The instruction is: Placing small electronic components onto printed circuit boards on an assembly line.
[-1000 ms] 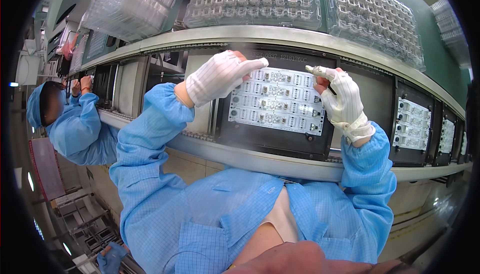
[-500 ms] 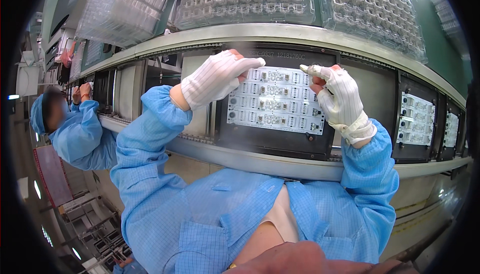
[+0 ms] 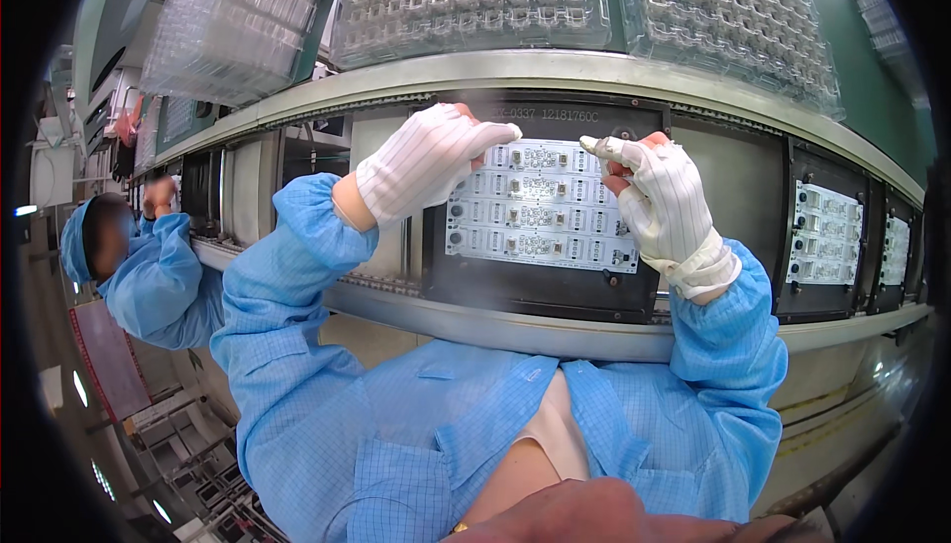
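A white circuit-board panel [image 3: 540, 203] lies on a black carrier [image 3: 525, 285], between left hand [image 3: 426, 162] and right hand [image 3: 672, 201] (whether either grip holds anything, I cannot tell); clear celled trays [image 3: 474, 3], contents indistinct, lie beyond.

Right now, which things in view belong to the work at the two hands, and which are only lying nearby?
Apparently in the work:
white circuit-board panel
black carrier plate beneath it
gloved left hand and gloved right hand, near the panel's far corners

Apparently only nearby, untouched:
clear plastic trays beyond the metal rail
another white panel, farther right
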A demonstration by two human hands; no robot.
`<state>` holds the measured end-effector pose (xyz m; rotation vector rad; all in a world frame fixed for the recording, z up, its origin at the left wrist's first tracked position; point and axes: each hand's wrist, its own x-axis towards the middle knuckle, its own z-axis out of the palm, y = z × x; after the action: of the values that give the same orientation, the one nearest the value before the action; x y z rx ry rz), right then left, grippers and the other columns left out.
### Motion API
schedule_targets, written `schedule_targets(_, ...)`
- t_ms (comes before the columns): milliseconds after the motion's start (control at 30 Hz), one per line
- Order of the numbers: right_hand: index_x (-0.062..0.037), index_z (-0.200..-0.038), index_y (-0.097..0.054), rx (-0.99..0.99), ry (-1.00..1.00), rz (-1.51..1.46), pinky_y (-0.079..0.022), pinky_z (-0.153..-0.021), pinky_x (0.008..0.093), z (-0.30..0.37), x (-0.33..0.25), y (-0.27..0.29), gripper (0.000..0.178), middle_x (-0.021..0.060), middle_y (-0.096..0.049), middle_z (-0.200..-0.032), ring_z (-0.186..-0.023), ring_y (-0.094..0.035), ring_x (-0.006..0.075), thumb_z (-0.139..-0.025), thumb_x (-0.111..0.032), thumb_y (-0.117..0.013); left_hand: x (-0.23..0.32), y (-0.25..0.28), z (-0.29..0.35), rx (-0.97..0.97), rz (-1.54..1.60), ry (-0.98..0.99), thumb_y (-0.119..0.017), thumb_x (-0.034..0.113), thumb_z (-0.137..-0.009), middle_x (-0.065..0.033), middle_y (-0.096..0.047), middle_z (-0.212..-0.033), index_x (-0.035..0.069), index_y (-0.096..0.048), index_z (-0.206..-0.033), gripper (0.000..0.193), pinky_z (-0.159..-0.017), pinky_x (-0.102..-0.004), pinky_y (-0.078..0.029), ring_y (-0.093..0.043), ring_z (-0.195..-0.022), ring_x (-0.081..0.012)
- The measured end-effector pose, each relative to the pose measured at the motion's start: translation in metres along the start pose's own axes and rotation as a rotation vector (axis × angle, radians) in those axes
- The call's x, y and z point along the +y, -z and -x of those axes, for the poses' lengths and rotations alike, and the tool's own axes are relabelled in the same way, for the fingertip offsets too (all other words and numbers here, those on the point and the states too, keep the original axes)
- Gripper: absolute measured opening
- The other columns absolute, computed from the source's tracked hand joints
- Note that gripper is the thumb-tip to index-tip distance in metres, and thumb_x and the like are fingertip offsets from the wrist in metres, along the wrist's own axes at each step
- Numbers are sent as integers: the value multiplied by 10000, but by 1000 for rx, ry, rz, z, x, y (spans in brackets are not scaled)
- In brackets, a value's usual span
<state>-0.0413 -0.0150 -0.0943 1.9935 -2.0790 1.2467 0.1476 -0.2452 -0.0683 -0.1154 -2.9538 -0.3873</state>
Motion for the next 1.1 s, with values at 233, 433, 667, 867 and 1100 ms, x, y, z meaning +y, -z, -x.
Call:
schedule_targets(233, -83, -1281, -641, 100, 21, 7, -522, -709, 379, -5, -4, -1, 572, 80, -657, -860, -778, -630, 253, -747, 120, -647, -1, -14, 20, 165, -51, -65, -708, -9, -771, -106, -639, -856, 81, -661, -1174, 415, -754, -393, -530, -627, -828, -302)
schedule_targets(433, -149, -1440, -557, 28, -178, -14, -526, -723, 348, -14, -18, -4, 769, 66, -648, -844, -778, -632, 216, -722, 122, -586, -6, -20, 35, 305, 34, -44, -697, -25, -765, -114, -647, -859, 88, -669, -1166, 418, -760, -398, -532, -631, -837, -305)
schedule_targets(667, -179, -1488, -498, -117, -164, 134, -498, -768, 374, -20, -23, -19, 848, 27, -599, -759, -728, -608, 219, -702, 126, -593, -16, -23, 45, 371, 57, -44, -678, -21, -767, -108, -651, -849, 87, -674, -1143, 390, -763, -396, -533, -635, -842, -303)
schedule_targets(867, -186, -1475, -499, -231, -33, 316, -478, -701, 372, -34, -30, -28, 824, 19, -583, -744, -704, -599, 224, -716, 113, -618, -26, -21, 50, 373, 76, -37, -681, 36, -783, -81, -656, -822, 98, -644, -1070, 296, -811, -375, -536, -647, -825, -280)
schedule_targets(1100, -185, -1461, -494, -347, -43, 302, -474, -681, 365, -50, -30, -30, 812, 38, -594, -752, -695, -597, 229, -717, 124, -604, -35, -29, 58, 379, 64, -63, -697, 24, -790, -80, -643, -863, 89, -652, -1122, 341, -825, -373, -530, -631, -862, -269)
